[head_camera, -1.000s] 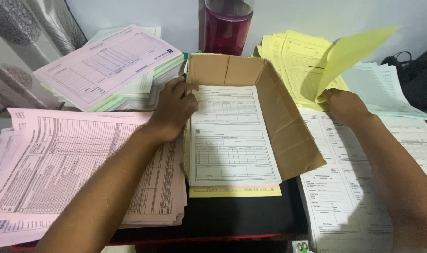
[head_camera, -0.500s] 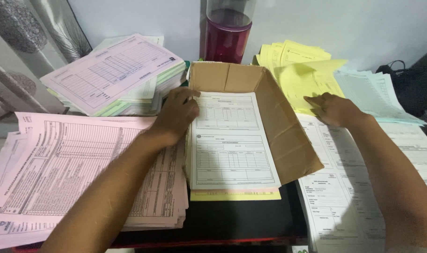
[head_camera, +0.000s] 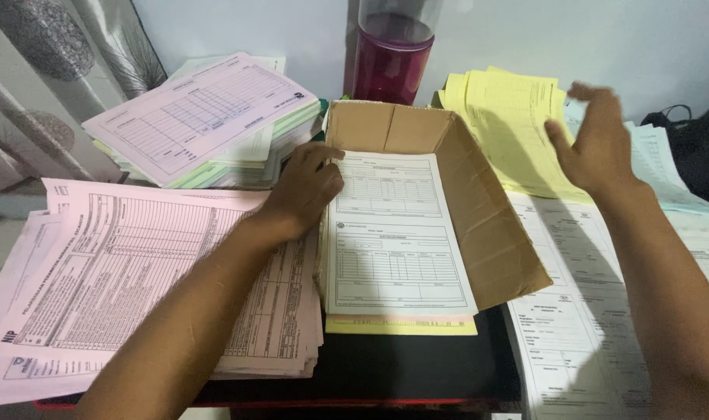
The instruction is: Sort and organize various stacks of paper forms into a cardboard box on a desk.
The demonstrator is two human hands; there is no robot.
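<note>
Pink forms (head_camera: pixel 136 288) lie stacked at the left of the dark worktop (head_camera: pixel 417 365), a mixed pile topped by a pink sheet (head_camera: pixel 199 117) behind them, and a dark red jar (head_camera: pixel 391 58) stands at the back. The open cardboard box (head_camera: pixel 487 225) holds white printed forms (head_camera: pixel 393 233) over pink and yellow sheets. The left hand (head_camera: pixel 304 190) rests flat on their left edge, fingers loosely spread. The right hand (head_camera: pixel 596 144) hovers open, holding nothing, above the yellow sheets (head_camera: pixel 506 124).

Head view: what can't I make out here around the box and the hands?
- Right hand: motion-blurred; contact with the yellow sheets unclear.
- Cardboard box: left wall hidden by left hand and white form.
- Red jar: top cut off by frame edge.
- Pink forms: cropped at left edge.
</note>
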